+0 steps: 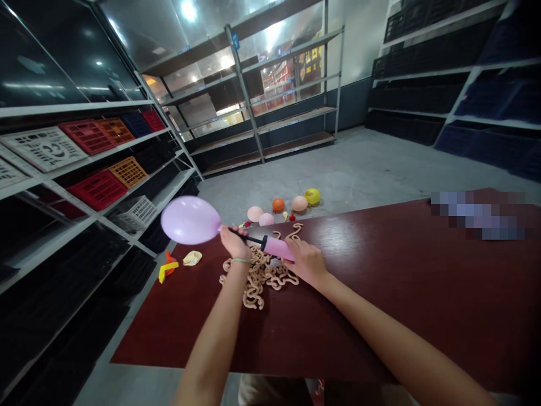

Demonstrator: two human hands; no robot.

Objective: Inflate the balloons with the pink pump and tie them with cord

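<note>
My left hand [234, 242] is closed around the neck of a lilac balloon [190, 220], pinching it onto the black nozzle of a pink hand pump [276, 247]. The balloon is inflated and hangs out past the table's left end. My right hand [307, 262] is wrapped around the pump's pink body. Both hands hover over a heap of tan, twisted cord-like pieces [262, 273] lying on the dark red table [380, 293].
Several inflated balloons [299, 203] lie on the grey floor beyond the table. Deflated yellow and orange balloons [168, 269] lie on the floor at left. Metal shelving with plastic crates [99, 189] lines the left wall; more shelves stand behind and right.
</note>
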